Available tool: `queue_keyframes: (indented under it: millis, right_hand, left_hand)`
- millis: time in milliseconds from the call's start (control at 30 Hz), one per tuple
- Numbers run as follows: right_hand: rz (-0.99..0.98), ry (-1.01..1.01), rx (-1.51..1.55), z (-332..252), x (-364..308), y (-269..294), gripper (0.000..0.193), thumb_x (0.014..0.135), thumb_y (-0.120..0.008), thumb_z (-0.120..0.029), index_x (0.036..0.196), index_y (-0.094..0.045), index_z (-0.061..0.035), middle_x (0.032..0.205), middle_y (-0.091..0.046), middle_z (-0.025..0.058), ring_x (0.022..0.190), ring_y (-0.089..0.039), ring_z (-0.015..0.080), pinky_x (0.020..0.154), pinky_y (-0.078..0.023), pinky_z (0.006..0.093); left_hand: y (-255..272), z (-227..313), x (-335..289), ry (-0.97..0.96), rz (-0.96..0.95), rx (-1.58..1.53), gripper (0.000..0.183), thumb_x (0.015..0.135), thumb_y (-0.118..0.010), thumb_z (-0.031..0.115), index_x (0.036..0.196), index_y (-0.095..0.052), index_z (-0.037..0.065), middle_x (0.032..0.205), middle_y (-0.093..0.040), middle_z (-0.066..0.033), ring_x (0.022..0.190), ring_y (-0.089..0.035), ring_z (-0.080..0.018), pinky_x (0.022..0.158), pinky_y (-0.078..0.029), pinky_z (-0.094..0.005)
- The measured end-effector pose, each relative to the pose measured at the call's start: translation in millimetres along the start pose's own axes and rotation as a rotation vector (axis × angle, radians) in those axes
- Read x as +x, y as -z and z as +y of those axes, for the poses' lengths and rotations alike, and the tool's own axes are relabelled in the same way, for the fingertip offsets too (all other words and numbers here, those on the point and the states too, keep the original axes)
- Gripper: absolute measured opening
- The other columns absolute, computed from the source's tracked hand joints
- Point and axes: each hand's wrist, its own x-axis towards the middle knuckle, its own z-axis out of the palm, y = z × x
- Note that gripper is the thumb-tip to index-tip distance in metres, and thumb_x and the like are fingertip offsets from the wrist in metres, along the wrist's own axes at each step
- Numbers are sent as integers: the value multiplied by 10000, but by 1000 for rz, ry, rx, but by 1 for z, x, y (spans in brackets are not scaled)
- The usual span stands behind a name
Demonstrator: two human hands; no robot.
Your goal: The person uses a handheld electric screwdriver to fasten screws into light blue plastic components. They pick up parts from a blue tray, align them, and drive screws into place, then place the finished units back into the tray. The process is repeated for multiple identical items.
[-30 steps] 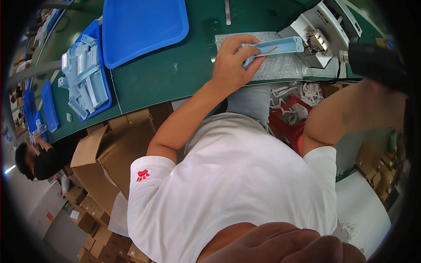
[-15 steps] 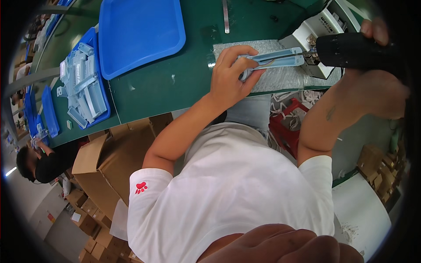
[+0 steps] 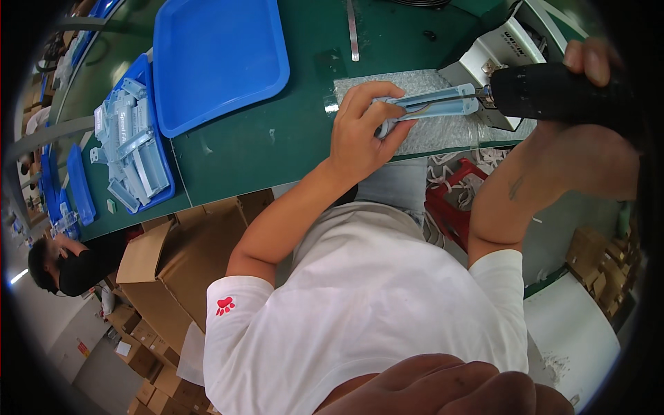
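Note:
A light blue plastic housing point(image 3: 448, 102), long and trough-shaped, lies over the mat with its open side showing. My left hand point(image 3: 361, 131) is closed around its left end, thumb below and fingers above. A thin wire shows inside the housing near my fingertips. At the right, my right hand point(image 3: 588, 62) grips a black power screwdriver point(image 3: 536, 91), fingers wrapped over the top. Its long thin bit points left and reaches into the housing. Part of my right hand is dark and hidden behind the tool.
A white box-shaped device point(image 3: 505, 52) stands behind the screwdriver. A large blue tray point(image 3: 221, 69) and a smaller blue tray point(image 3: 168, 181) with several light blue plastic parts are at the left. A metal ruler point(image 3: 353, 31) lies farther back. A red stool point(image 3: 453, 207) sits below the table edge.
The view has shifted slightly, so the table sits a little lower. Both hands keep their grip, and the bit is still in the housing.

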Motion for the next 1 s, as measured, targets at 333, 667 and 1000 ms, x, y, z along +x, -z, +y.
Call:
queue_keyframes:
  millis: [333, 667, 1000]
  right_hand:
    - [-76, 85, -6, 2, -15, 5, 788, 880, -480, -743, 1070, -562, 17, 906, -539, 142, 700, -520, 211, 645, -442, 348]
    - [-2, 56, 341, 8, -5, -29, 806, 870, -756, -561, 1294, -438, 47, 1030, -608, 238, 807, -611, 274, 765, -522, 413]
    - [-55, 261, 43, -37, 7, 37, 575, 949, -605, -209, 1398, -424, 103, 1322, -487, 324, 949, -527, 272, 771, -435, 380]
  left_hand:
    - [3, 4, -3, 43, -9, -40, 295, 744, -868, 40, 918, -631, 63, 1161, -670, -101, 1012, -635, -326, 855, -519, -416]
    - [22, 15, 13, 73, -142, -3, 361, 784, -810, 58, 1086, -612, 50, 1210, -634, -167, 1109, -614, -379, 938, -506, -424]
    - [119, -41, 140, 279, -168, 253, 607, 799, -837, 288, 1308, -599, 58, 1177, -695, -186, 1066, -696, -356, 930, -547, -415]
